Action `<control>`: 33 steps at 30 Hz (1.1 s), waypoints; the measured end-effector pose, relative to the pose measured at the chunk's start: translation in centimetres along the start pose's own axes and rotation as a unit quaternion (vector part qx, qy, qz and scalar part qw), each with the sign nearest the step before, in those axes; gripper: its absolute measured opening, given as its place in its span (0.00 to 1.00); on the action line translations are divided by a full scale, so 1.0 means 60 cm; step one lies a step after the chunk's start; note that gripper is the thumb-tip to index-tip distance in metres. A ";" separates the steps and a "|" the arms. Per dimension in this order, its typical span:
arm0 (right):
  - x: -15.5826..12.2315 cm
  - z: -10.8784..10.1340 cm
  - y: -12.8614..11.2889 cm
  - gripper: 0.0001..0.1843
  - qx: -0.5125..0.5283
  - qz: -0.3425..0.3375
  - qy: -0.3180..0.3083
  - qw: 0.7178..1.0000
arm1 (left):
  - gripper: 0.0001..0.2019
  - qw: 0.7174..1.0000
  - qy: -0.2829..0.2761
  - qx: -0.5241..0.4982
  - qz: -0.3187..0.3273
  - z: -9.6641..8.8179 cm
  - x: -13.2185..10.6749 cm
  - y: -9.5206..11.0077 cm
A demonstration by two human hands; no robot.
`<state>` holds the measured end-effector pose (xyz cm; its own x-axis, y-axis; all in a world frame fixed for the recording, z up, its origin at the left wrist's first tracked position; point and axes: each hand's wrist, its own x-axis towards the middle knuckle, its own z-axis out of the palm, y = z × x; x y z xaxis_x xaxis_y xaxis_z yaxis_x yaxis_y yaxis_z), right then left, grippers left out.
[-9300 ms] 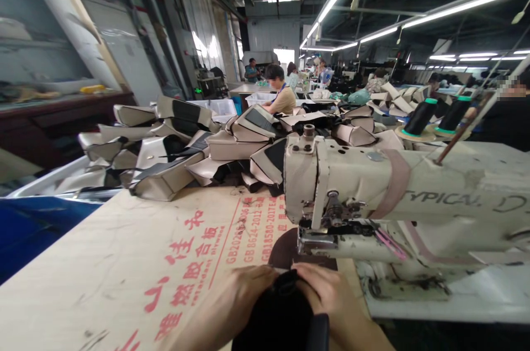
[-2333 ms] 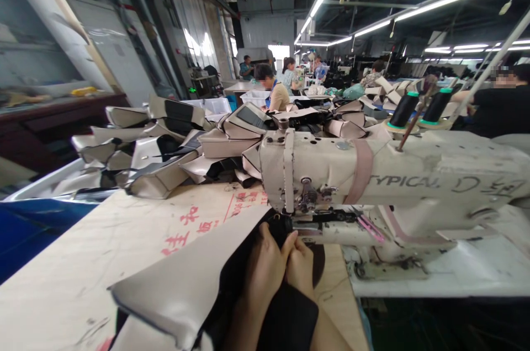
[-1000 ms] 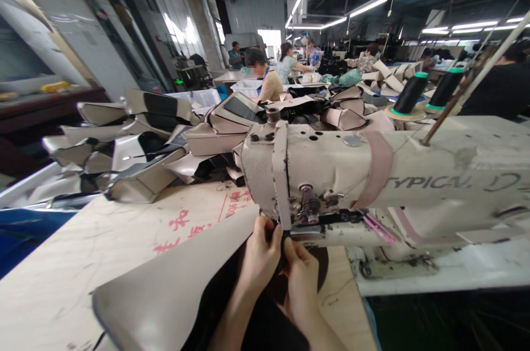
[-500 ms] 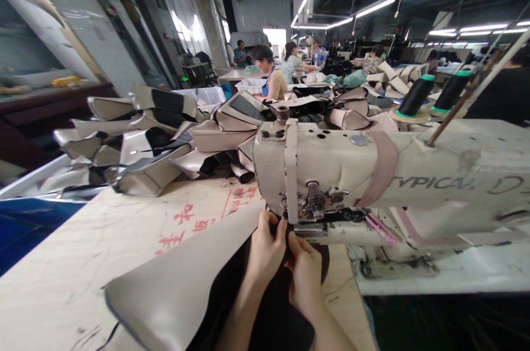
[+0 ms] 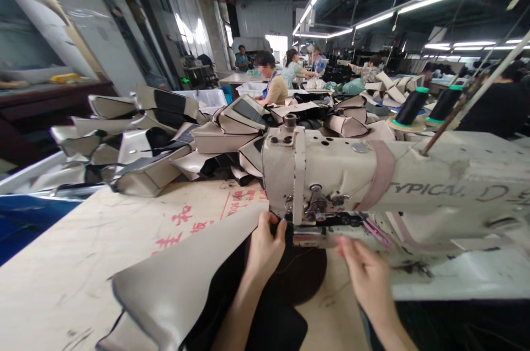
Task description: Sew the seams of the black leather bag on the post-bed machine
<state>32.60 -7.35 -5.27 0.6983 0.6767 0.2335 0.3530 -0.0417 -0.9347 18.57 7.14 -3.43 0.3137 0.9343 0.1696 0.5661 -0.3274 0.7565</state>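
My left hand (image 5: 267, 243) is closed in a pinch on the edge of a beige synthetic-leather piece (image 5: 178, 271) with a black underside, right at the needle area of a sewing machine (image 5: 323, 174). The leather piece slopes down to the left across the board, its near end folded. Dark material (image 5: 302, 279) lies under and beside the left wrist. My right hand (image 5: 366, 271) is off the material, in front of the machine's lower arm, fingers stretched out and a little blurred. Nothing shows in it. Above it, a pink-handled tool (image 5: 377, 232) rests on the machine. The needle itself is hidden.
A pale wooden board (image 5: 83, 257) with red lettering forms the work surface. Behind it rises a heap of beige and black sewn pieces (image 5: 161, 141). Black thread cones (image 5: 411, 107) stand behind the machine. Several co-workers, one in a tan top (image 5: 276, 89), sit farther back.
My right hand has let go of the dark material and moved right, toward the front of the machine. My left hand keeps its pinch at the needle area. The view has shifted slightly.
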 end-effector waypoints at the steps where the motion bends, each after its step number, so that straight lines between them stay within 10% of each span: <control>1: 0.004 -0.051 0.011 0.16 -0.078 -0.089 0.079 0.990 | 0.08 1.000 0.000 -0.001 0.002 0.000 0.000 -0.001; 4: 0.021 -0.199 0.052 0.18 -0.279 -0.211 0.298 0.888 | 0.08 1.000 -0.007 -0.006 0.003 0.002 0.000 -0.005; 8: 0.032 -0.305 0.112 0.23 -0.446 -0.266 0.234 0.822 | 0.10 1.000 -0.012 0.000 -0.002 0.001 0.000 -0.004; 17: -0.017 -0.266 0.224 0.26 -0.477 -0.290 0.225 0.799 | 0.09 0.999 -0.004 0.042 0.003 0.001 -0.007 0.002; 25: 0.020 -0.308 0.128 0.21 -0.452 -0.290 0.229 0.812 | 0.07 0.999 0.008 0.051 0.001 0.002 -0.011 0.000; 33: 0.012 -0.282 0.126 0.24 -0.466 -0.241 0.234 0.818 | 0.07 0.998 0.013 0.053 -0.018 0.007 0.001 -0.001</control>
<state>46.32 -19.59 -7.63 0.4234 0.4337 0.7954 0.8269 -0.5437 -0.1437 18.84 7.15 -3.74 0.2730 0.9484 0.1610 0.6550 -0.3058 0.6909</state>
